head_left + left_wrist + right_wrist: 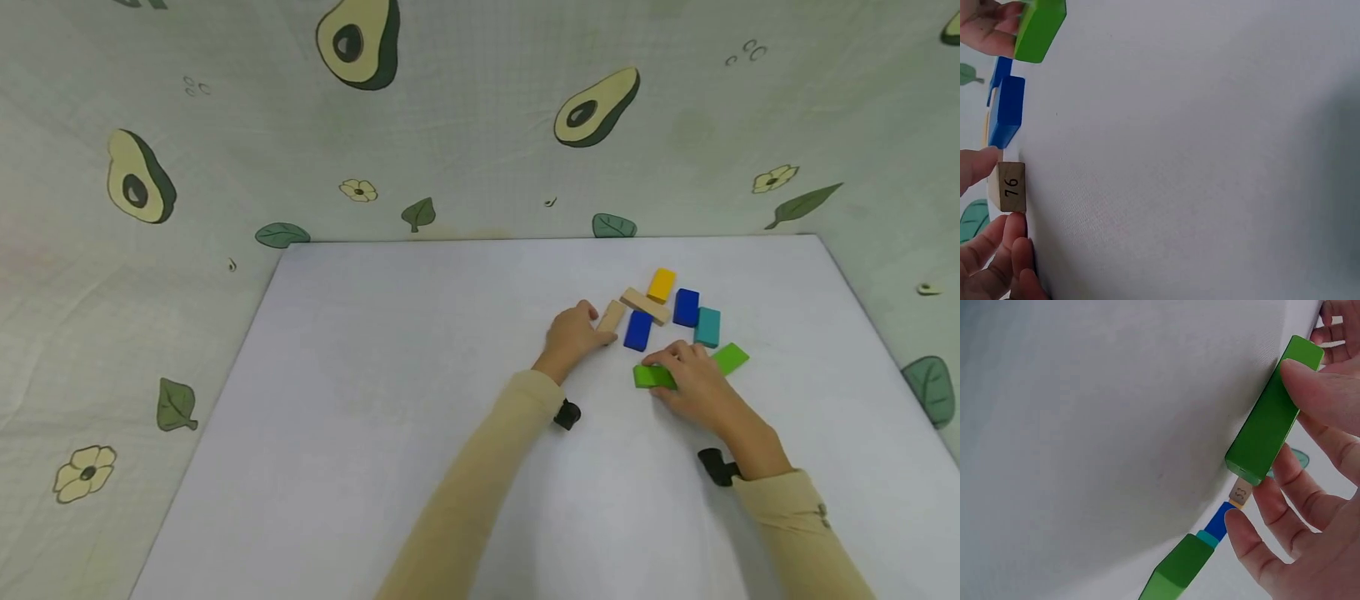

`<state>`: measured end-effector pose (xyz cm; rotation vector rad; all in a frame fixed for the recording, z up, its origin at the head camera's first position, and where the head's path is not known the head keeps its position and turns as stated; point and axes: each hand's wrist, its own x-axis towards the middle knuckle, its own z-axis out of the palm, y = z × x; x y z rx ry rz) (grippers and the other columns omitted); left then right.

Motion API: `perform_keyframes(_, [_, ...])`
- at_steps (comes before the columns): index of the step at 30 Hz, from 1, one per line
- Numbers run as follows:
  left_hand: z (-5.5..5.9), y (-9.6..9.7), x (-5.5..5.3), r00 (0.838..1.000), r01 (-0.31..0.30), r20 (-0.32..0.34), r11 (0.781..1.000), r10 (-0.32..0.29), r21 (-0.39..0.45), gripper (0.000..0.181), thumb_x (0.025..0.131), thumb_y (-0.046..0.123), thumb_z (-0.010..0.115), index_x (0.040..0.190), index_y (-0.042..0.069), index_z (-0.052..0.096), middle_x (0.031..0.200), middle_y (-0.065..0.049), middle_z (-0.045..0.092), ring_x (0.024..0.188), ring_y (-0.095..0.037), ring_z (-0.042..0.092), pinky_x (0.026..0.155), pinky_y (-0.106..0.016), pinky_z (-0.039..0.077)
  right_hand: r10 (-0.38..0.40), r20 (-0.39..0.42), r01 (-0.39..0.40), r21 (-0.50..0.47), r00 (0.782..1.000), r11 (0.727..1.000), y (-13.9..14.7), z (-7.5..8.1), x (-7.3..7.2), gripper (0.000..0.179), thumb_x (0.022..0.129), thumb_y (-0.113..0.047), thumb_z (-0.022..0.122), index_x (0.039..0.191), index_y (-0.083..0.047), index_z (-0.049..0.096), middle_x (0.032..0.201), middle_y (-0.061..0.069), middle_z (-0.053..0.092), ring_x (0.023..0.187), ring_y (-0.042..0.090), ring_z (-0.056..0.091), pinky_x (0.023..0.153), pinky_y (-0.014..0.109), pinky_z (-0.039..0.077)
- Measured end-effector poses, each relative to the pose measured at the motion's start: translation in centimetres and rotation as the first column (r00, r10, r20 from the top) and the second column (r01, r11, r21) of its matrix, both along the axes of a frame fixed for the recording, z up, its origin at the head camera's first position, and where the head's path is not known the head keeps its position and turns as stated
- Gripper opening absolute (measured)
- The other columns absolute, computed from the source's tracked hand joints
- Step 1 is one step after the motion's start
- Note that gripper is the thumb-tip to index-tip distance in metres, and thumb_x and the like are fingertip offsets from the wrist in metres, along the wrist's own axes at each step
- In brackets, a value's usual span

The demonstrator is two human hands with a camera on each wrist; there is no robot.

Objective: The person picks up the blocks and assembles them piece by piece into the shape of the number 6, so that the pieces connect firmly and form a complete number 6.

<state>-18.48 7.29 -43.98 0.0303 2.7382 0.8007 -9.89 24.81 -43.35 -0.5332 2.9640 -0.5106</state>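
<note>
Pinching a pale wooden block (1012,187) marked 76 between thumb and fingers, the left hand (572,336) has its grip at the left edge of several loose blocks on the white counter (360,375). The right hand (692,382) has its grip round a green block (651,377) on the near side of the others; whether that one touches the counter is unclear. A second green block (731,358) lies just beside the right hand, near a teal block (707,327). Farther out sit a near blue block (637,331), a far blue block (686,307), a second wooden block (643,305) lying slantwise and, just beyond it, a yellow block (662,285). Behind the counter hangs an avocado-print cloth (465,108).
</note>
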Motion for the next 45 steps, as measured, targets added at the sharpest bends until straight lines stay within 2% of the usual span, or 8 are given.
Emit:
perform_keyframes(5, [0.2, 0.5, 0.2, 1.000, -0.003, -0.002, 0.998, 0.003, -0.070, 0.037, 0.078, 0.046, 0.071, 0.097, 0.019, 0.053, 0.076, 0.005, 0.053, 0.068, -0.009, 0.048, 0.057, -0.022, 0.037, -0.005, 0.014, 0.004, 0.014, 1.000, 1.000, 0.1, 0.0, -0.1, 0.036, 0.078, -0.009, 0.071, 0.112, -0.005, 0.059, 0.104, 0.021, 0.051, 0.095, 0.037, 0.043, 0.078, 0.050, 0.038])
perform_keyframes(15, [0.6, 0.2, 0.2, 0.999, 0.032, -0.025, 0.995, -0.035, -0.099, 0.030, 0.080, 0.043, 0.069, 0.086, 0.017, 0.055, 0.072, 0.006, 0.054, 0.064, -0.008, 0.049, 0.053, -0.023, 0.038, 0.003, 0.030, -0.004, 0.018, 1.000, 1.000, 0.0, 0.0, -0.3, 0.036, 0.078, -0.011, 0.072, 0.112, -0.007, 0.059, 0.102, 0.019, 0.052, 0.094, 0.036, 0.044, 0.077, 0.049, 0.038])
perform_keyframes(25, [0.5, 0.1, 0.1, 1.000, 0.005, -0.009, 0.998, -0.005, -0.067, 0.031, 0.080, 0.041, 0.069, 0.083, 0.014, 0.055, 0.069, 0.004, 0.054, 0.059, -0.008, 0.048, 0.048, -0.022, 0.038, -0.007, 0.047, 0.006, 0.016, 0.999, 1.000, -0.1, 0.0, -0.4, 0.036, 0.079, -0.011, 0.071, 0.112, -0.007, 0.059, 0.102, 0.020, 0.052, 0.093, 0.035, 0.043, 0.077, 0.048, 0.038])
perform_keyframes(32, [0.6, -0.1, -0.1, 1.000, 0.006, -0.010, 0.999, -0.007, -0.044, 0.030, 0.081, 0.041, 0.067, 0.081, 0.013, 0.055, 0.067, 0.004, 0.052, 0.056, -0.008, 0.045, 0.047, -0.021, 0.036, -0.005, 0.040, 0.005, 0.012, 0.999, 1.000, -0.2, 0.2, -0.4, 0.035, 0.079, -0.011, 0.071, 0.112, -0.007, 0.058, 0.102, 0.020, 0.051, 0.093, 0.035, 0.042, 0.077, 0.048, 0.038])
perform_keyframes(40, [0.7, -0.6, 0.0, 0.998, 0.042, -0.043, 0.999, -0.042, -0.016, 0.028, 0.081, 0.037, 0.066, 0.078, 0.012, 0.053, 0.065, 0.003, 0.048, 0.054, -0.008, 0.042, 0.045, -0.020, 0.033, -0.014, 0.063, 0.015, -0.012, 0.998, 1.000, -0.3, 0.5, -0.3, 0.036, 0.081, -0.013, 0.069, 0.113, -0.006, 0.056, 0.103, 0.019, 0.051, 0.094, 0.035, 0.042, 0.079, 0.049, 0.040])
perform_keyframes(45, [0.5, -1.1, 0.0, 0.995, 0.077, -0.070, 0.996, -0.074, 0.044, 0.027, 0.083, 0.035, 0.066, 0.080, 0.010, 0.053, 0.066, 0.003, 0.049, 0.056, -0.008, 0.043, 0.047, -0.019, 0.033, -0.015, 0.072, 0.019, -0.047, 0.997, 0.999, -0.4, 0.7, -0.5, 0.036, 0.083, -0.015, 0.068, 0.115, -0.005, 0.055, 0.103, 0.018, 0.051, 0.093, 0.033, 0.042, 0.077, 0.046, 0.040])
